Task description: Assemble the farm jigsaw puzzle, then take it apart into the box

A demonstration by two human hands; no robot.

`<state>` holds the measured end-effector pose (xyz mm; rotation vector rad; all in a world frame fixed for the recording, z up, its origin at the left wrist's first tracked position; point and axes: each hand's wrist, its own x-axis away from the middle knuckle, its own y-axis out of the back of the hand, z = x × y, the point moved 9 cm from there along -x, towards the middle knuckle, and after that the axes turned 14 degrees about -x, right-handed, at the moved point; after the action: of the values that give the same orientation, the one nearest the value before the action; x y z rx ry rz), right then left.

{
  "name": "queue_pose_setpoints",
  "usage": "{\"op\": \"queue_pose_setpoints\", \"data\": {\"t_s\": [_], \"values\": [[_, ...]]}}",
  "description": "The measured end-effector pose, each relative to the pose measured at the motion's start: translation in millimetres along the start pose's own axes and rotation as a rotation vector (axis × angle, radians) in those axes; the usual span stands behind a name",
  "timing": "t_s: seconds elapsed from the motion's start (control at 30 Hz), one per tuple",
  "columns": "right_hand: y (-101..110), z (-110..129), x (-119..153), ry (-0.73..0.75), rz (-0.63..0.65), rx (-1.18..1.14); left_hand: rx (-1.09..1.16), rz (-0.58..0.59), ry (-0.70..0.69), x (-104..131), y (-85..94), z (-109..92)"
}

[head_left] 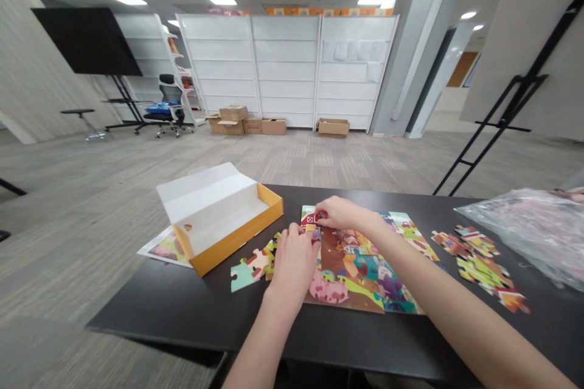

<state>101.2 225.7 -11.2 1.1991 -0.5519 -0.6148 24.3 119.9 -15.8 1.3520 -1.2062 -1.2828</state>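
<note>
A colourful jigsaw puzzle (351, 292), largely joined up, lies flat on the black table. At its upper left my right hand (344, 214) pinches a small puzzle piece (322, 216) beside a red barn picture. My left hand (294, 258) is closed at the puzzle's left edge, its thumb and bent fingers around an orange and purple puzzle piece (312, 230). The fingers partly cover both pieces, so I cannot tell whether they are seated. Loose puzzle pieces (250, 270) lie left of my left hand, partly behind it.
An open yellow box (241, 247) with a white inside stands at the left, over a printed sheet (155, 247). More loose pieces (483, 270) lie at the right, near a clear plastic bag (533, 231). The black table (182, 316) ends close in front of me.
</note>
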Motion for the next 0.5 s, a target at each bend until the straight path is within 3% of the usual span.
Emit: {"op": "queue_pose_setpoints", "data": {"t_s": [0.17, 0.33, 0.5], "values": [[1.1, 2.7, 1.4, -0.005, -0.003, 0.001, 0.049, -0.027, 0.067, -3.7, -5.9, 8.5], [6.4, 1.9, 5.1, -0.004, 0.004, -0.027, 0.19, -0.052, 0.025, -7.2, -6.6, 17.7], [24.8, 9.5, 31.8, -0.038, -0.073, -0.129, 0.219, -0.005, 0.0, -7.1, 1.5, 31.8]]}}
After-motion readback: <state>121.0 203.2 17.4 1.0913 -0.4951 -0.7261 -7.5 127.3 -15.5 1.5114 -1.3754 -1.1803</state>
